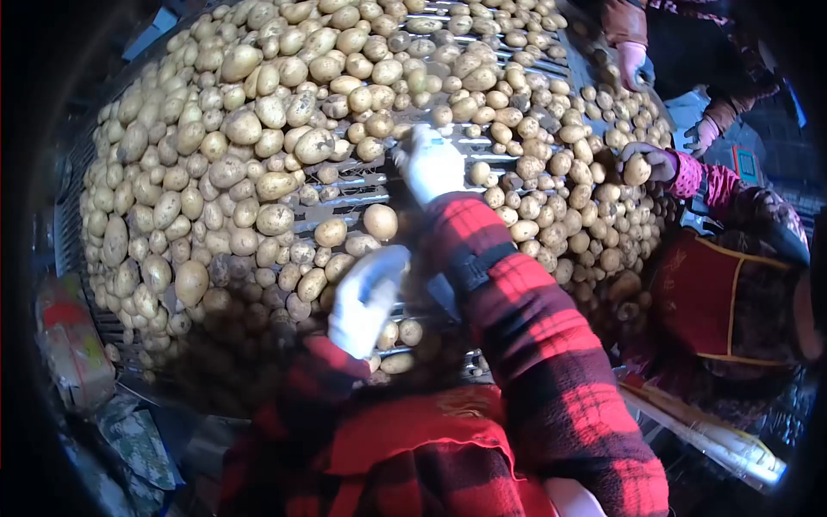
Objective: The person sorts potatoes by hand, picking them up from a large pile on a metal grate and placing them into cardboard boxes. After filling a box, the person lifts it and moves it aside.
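My left hand (369, 297), in a white glove with grey fingers, hovers low over the slatted sorting bed (349, 200). Its fingers look apart and slightly blurred, and I see nothing held in them. Close beyond it lie a round potato (380, 221) and a smaller potato (331, 232). Further forward, my right hand (433, 168) reaches over the bars in a white glove, with potatoes on both sides. Its fingertips are blurred and partly hidden, so whether they grip anything cannot be made out.
Potatoes (244, 127) heap thickly at left and spread to the right. Across the bed, one co-worker's gloved hand (659, 164) holds a potato (637, 170); another's pink glove (635, 67) is at upper right. A pale pole (715, 435) lies at lower right.
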`<action>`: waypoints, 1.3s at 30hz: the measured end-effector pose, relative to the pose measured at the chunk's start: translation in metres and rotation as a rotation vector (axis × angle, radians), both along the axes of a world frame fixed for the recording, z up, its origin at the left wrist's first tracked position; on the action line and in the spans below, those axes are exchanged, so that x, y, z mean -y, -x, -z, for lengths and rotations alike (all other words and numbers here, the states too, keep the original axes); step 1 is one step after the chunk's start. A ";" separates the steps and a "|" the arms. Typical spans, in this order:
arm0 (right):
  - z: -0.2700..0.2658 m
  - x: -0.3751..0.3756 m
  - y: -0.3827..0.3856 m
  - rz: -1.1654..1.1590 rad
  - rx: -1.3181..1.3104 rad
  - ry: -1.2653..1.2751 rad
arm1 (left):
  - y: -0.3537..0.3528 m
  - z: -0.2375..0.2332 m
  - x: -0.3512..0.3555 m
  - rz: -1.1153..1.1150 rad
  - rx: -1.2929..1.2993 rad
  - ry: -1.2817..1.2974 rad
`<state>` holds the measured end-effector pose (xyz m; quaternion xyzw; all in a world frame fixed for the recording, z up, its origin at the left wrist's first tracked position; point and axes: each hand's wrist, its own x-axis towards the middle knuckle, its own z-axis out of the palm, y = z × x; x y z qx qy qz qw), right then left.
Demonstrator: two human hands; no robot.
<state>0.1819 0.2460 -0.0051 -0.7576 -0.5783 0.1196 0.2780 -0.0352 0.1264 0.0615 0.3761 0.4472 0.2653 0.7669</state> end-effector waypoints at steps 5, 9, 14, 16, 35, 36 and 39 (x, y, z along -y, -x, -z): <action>-0.099 0.094 0.009 -0.540 -0.630 0.138 | -0.002 0.008 -0.023 -0.278 0.406 0.562; -0.079 0.080 -0.034 -0.160 -0.226 0.075 | 0.005 0.007 -0.021 -0.118 0.435 0.583; -0.017 0.011 -0.047 -0.018 0.281 0.099 | 0.009 0.010 -0.010 -0.001 0.533 0.588; 0.004 -0.024 -0.042 0.053 0.332 0.126 | 0.000 0.007 -0.010 -0.019 0.493 0.622; 0.008 -0.043 -0.001 -0.156 0.341 0.135 | -0.007 0.004 -0.050 -0.247 0.609 0.823; 0.004 -0.053 -0.001 -0.131 0.282 0.218 | -0.013 -0.013 -0.049 -0.346 0.413 0.769; -0.023 -0.041 -0.018 -0.121 0.084 0.279 | 0.005 0.011 -0.049 -0.289 0.539 0.715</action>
